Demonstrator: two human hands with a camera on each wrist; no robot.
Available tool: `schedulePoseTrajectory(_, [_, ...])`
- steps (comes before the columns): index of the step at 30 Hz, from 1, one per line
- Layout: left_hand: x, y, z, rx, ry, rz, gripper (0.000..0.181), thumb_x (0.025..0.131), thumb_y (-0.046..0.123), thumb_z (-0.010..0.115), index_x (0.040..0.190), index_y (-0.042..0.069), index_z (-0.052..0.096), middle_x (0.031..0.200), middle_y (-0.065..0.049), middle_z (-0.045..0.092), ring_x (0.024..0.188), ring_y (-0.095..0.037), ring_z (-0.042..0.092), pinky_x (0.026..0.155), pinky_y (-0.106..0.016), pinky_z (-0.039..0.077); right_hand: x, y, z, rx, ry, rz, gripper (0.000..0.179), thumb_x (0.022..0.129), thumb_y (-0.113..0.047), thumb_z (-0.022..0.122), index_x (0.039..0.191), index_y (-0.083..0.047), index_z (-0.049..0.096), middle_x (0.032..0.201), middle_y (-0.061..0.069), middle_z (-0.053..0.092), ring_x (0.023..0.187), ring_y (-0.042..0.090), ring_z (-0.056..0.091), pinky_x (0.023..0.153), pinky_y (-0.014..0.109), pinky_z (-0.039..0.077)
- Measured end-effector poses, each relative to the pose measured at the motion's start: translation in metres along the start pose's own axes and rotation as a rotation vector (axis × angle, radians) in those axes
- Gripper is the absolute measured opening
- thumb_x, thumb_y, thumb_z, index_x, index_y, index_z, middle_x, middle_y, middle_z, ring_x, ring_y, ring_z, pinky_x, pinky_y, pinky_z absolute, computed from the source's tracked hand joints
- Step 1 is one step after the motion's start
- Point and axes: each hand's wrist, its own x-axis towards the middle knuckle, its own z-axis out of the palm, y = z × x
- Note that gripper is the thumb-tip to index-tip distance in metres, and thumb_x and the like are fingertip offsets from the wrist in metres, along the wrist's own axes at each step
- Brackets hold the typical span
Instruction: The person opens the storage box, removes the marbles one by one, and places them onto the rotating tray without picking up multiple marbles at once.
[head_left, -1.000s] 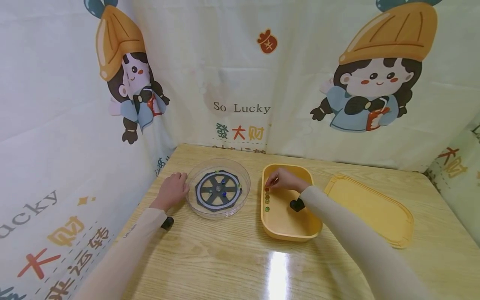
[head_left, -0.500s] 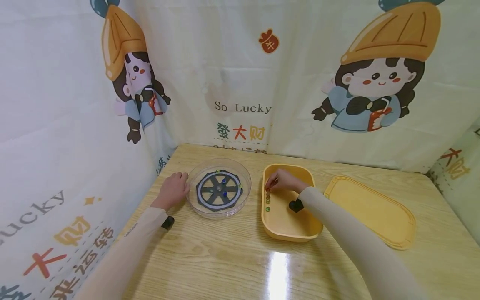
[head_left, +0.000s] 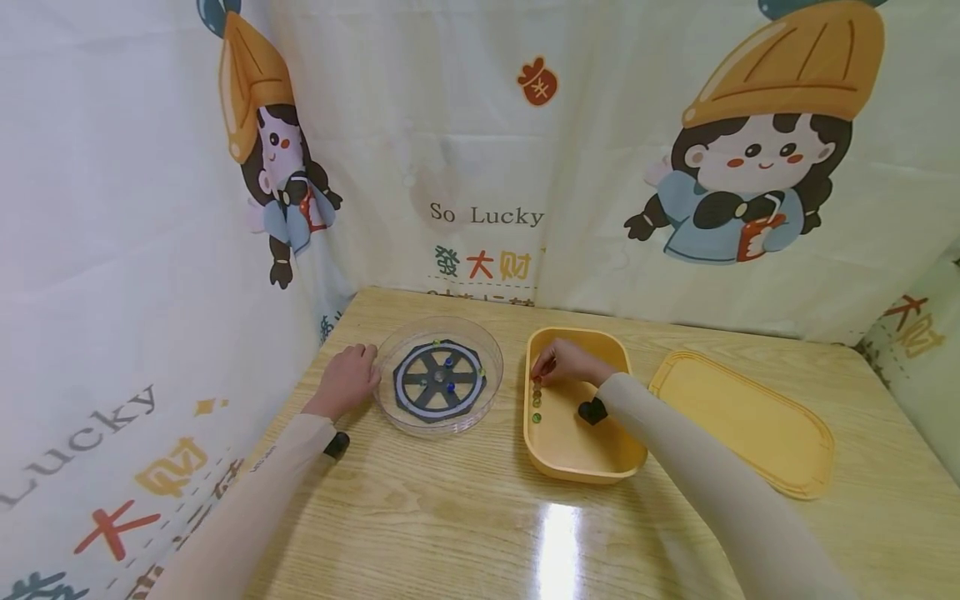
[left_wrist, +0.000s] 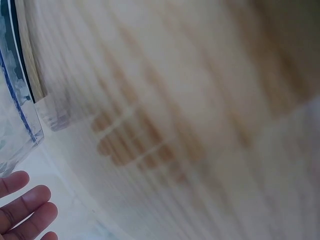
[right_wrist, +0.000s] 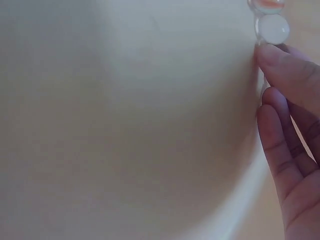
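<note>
My left hand (head_left: 349,379) touches the left rim of a round clear dish (head_left: 438,430), its fingers relaxed; in the left wrist view its fingertips (left_wrist: 40,217) appear just below the dish's edge. Inside the dish lies a dark octagonal wheel with spokes (head_left: 414,407), and several small blue and green marbles sit on and around it. My right hand (head_left: 564,361) reaches into a yellow tray (head_left: 581,477) and pinches a marble, mostly hidden by the fingers, at the left wall. A pale marble (right_wrist: 274,29) lies right beside the thumb. A green marble (head_left: 537,418) ends the row toward me.
To the right of the tray a flat yellow lid (head_left: 750,425) lies on the wooden table (head_left: 420,525). A printed cloth (head_left: 480,150) hangs behind the table and along its left side. Each wrist carries a small black camera.
Both hands stay nearly in place. The view has shifted slightly to the left. Less of the reddish marble shows under the right fingers than a second ago.
</note>
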Motion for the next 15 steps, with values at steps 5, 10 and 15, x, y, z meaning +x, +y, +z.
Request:
schedulePoseTrajectory(5, [0.0, 0.0, -0.001, -0.003, 0.001, -0.003, 0.02, 0.087, 0.013, 0.054, 0.097, -0.003, 0.055, 0.084, -0.019, 0.058, 0.075, -0.034, 0.056, 0.066, -0.046, 0.048, -0.001, -0.004, 0.0, -0.034, 0.004, -0.018, 0.011, 0.073, 0.005, 0.073, 0.084, 0.001, 0.075, 0.085, 0.013, 0.073, 0.07, 0.005, 0.062, 0.069, 0.022, 0.053])
schedulePoseTrajectory(10, [0.001, 0.0, -0.001, -0.005, -0.005, -0.002, 0.02, 0.086, 0.013, 0.053, 0.097, -0.003, 0.055, 0.084, -0.018, 0.058, 0.075, -0.034, 0.056, 0.067, -0.046, 0.048, -0.004, -0.006, -0.003, -0.034, 0.005, -0.023, 0.011, 0.074, 0.004, 0.074, 0.084, 0.0, 0.075, 0.085, 0.013, 0.073, 0.072, 0.009, 0.065, 0.07, 0.022, 0.053])
schedulePoseTrajectory(15, [0.0, -0.001, -0.001, -0.009, -0.012, -0.006, 0.021, 0.087, 0.014, 0.053, 0.098, -0.003, 0.055, 0.085, -0.019, 0.058, 0.076, -0.034, 0.056, 0.067, -0.046, 0.048, -0.006, -0.014, -0.015, -0.005, 0.008, -0.004, 0.011, 0.074, 0.004, 0.074, 0.085, 0.003, 0.074, 0.082, 0.015, 0.073, 0.073, 0.015, 0.068, 0.068, 0.024, 0.054])
